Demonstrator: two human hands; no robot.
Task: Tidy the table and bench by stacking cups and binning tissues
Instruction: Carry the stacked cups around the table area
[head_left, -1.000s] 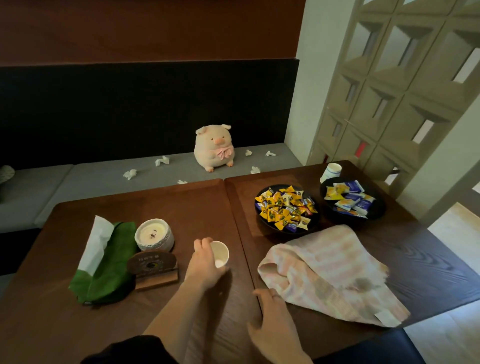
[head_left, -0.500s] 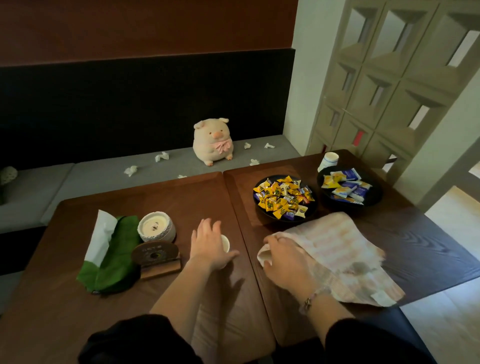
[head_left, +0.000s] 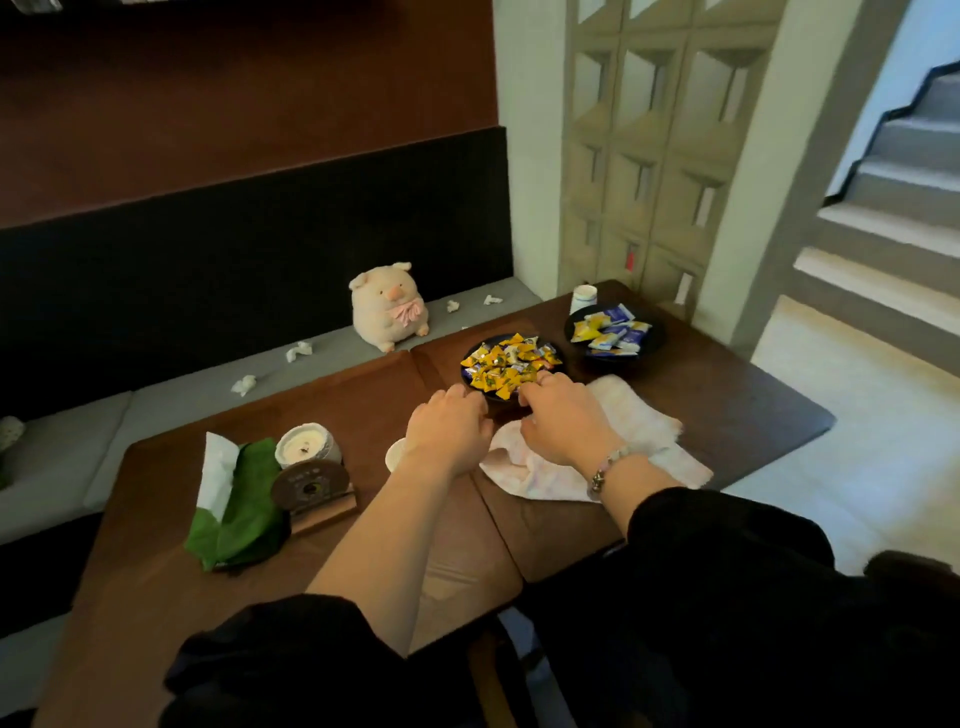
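Dark wood counter (head_left: 727, 410) up against a grey seat cushion (head_left: 171, 400), and both hands are out over it: left hand (head_left: 449, 434) and right hand (head_left: 558, 421) knuckles-up, fingers curled down at the near rim of the black bowl (head_left: 511, 361) heaped with yellow wrapped sweets. Gripping it or just touching, I can't tell. One small white cup (head_left: 395, 454) sits by the left wrist, a second cup (head_left: 584, 299) at the far corner beside the dish (head_left: 613, 332) of blue packets. They look light and thin-walled, so a gentle pinch on the side wall, I'd say. Crumpled tissues (head_left: 244, 384) dot the seat, soft and weightless: grab anywhere.
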